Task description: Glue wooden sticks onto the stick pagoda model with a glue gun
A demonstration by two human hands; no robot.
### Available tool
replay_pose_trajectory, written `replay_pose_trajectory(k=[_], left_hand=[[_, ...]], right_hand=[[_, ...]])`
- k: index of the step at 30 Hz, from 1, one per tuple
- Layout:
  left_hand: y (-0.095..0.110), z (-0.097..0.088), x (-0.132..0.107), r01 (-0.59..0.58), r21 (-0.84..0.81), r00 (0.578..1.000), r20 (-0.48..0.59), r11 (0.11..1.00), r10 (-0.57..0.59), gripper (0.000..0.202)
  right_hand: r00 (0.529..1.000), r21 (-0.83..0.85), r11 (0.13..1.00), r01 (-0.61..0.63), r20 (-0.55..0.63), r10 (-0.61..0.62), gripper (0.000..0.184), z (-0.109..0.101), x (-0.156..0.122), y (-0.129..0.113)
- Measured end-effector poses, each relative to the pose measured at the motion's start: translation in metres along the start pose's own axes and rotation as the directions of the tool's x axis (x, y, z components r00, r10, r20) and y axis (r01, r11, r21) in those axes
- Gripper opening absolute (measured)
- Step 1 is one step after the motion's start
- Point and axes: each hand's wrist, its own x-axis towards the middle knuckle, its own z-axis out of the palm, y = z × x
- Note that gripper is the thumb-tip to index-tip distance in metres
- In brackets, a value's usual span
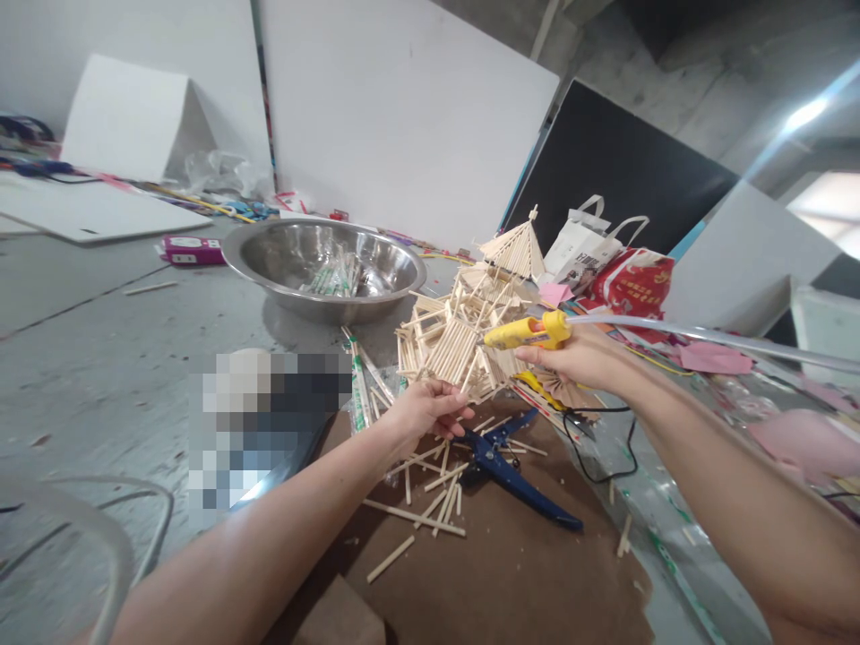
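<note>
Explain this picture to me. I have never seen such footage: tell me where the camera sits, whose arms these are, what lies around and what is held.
There is no machine here. A person wears one camera on the head, looking forward and down, so both arms are that person's own. The right hand has its grip closed on a yellow glue gun, whose nozzle is at a small stick house. The left hand touches the house's lower edge; whether it pinches a stick is unclear. Loose sticks and blue cutters lie on brown cardboard. Behind them stands a steel bowl.
</note>
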Motion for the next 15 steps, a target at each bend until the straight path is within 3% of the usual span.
replay_pose_trajectory(k=[15], left_hand=[[-0.0015, 0.0009, -0.0033, 0.002, 0.031, 1.000, 0.024, 1.000, -0.003, 0.026]], right_hand=[[0.998, -0.038, 0.998, -0.049, 0.030, 0.050, 0.034, -0.0043, -0.0017, -0.0039]])
